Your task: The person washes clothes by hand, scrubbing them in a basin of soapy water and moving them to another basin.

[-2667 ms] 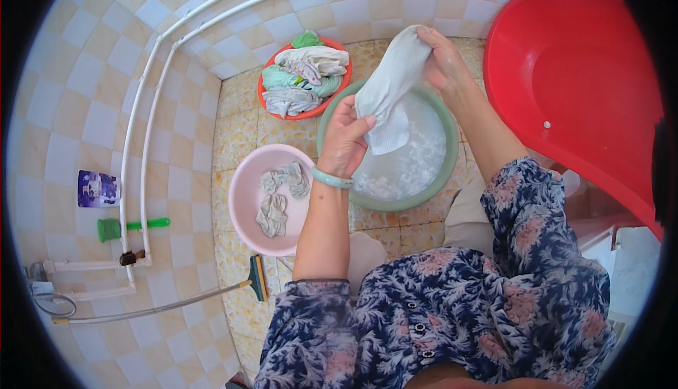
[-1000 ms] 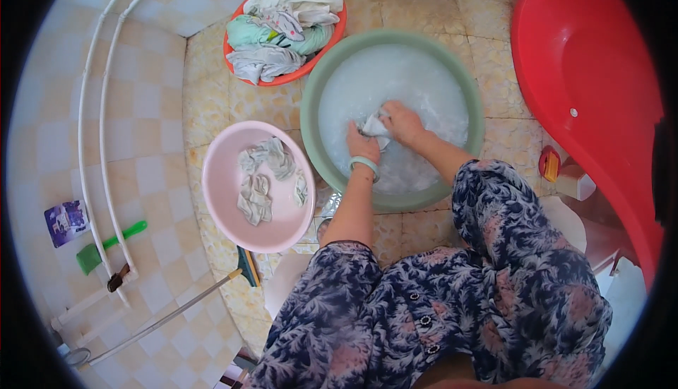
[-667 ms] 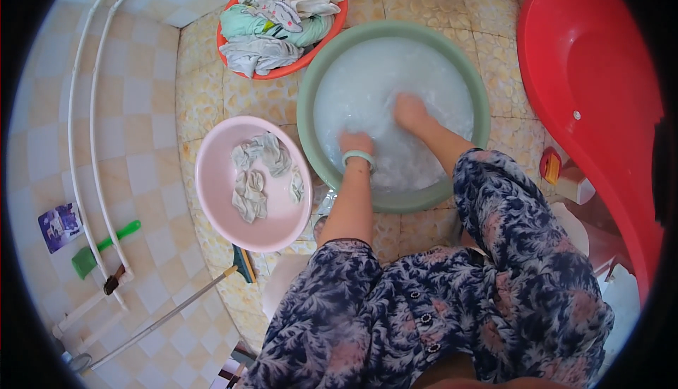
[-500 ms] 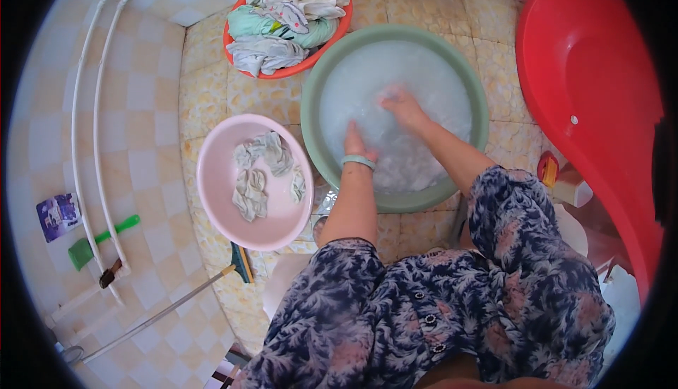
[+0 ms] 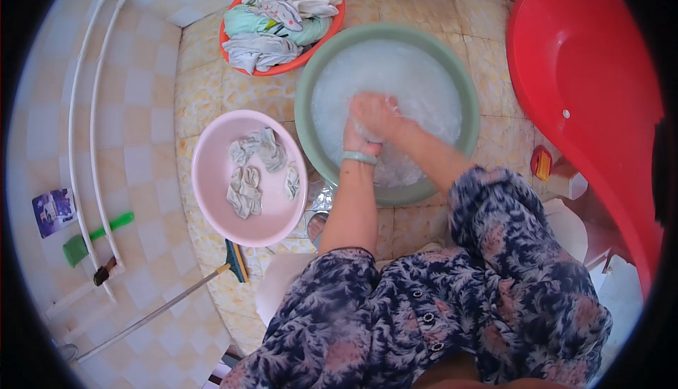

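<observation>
Both hands meet over cloudy, pale water in a large green basin (image 5: 305,142). My right hand (image 5: 376,116) is curled and pressed onto my left hand, somewhat blurred by movement. Below it, my left hand (image 5: 359,139) is bent inward, with a pale green bangle (image 5: 359,157) on its wrist. The right hand covers most of the left fingers. A whitish bit shows between the two hands, but I cannot make out what it is. Pale, ruffled shapes lie in the water near the wrists; whether they are cloth or foam I cannot tell.
Left of the green basin stands a pink basin (image 5: 205,198) with several crumpled, pale cloths (image 5: 244,191). An orange-red basin (image 5: 337,16) heaped with laundry (image 5: 282,25) is behind it. A red tub (image 5: 600,71) curves along the right. A squeegee (image 5: 236,262) leans at lower left.
My right hand has moved left and slightly nearer, from apart in the water onto my left hand. The view has shifted slightly.
</observation>
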### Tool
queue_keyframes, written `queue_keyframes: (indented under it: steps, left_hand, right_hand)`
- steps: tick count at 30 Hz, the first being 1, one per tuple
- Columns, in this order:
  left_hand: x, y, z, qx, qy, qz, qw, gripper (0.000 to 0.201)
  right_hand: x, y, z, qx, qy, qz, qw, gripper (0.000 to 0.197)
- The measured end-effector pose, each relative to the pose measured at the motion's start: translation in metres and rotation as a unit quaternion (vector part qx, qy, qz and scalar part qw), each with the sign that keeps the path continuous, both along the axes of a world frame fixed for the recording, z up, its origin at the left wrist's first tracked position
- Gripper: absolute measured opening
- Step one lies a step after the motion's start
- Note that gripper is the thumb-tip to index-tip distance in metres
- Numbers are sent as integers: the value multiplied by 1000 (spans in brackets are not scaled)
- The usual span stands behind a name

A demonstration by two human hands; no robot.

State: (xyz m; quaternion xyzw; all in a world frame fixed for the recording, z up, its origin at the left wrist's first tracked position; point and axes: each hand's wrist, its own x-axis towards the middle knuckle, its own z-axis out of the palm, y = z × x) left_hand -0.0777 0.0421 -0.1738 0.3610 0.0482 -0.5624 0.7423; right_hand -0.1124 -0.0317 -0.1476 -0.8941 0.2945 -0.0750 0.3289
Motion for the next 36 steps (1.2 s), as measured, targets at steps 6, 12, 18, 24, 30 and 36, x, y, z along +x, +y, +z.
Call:
queue_keyframes:
  steps: [6, 12, 18, 24, 30, 36]
  left_hand:
    - [37, 14, -16, 117, 63, 40, 990, 31]
    - [11, -5, -1, 154, -93, -18, 984, 26]
    - [45, 13, -3, 145, -16, 40, 988, 24]
    - [13, 3, 14, 52, 155, 69, 984, 21]
    - [33, 28, 23, 31, 23, 30, 999, 23]
    - [13, 1, 28, 61, 77, 11, 995, 28]
  right_hand:
    - [2, 20, 16, 106, -76, -57, 990, 22]
    - [-3, 1, 13, 77, -70, -74, 992, 21]
    - [4, 30, 30, 73, -158, -34, 984, 29]
    - [8, 2, 16, 15, -94, -30, 995, 31]
    - [5, 58, 47, 42, -271, 4, 962, 22]
    - [9, -17, 1, 71, 32, -105, 991, 26]
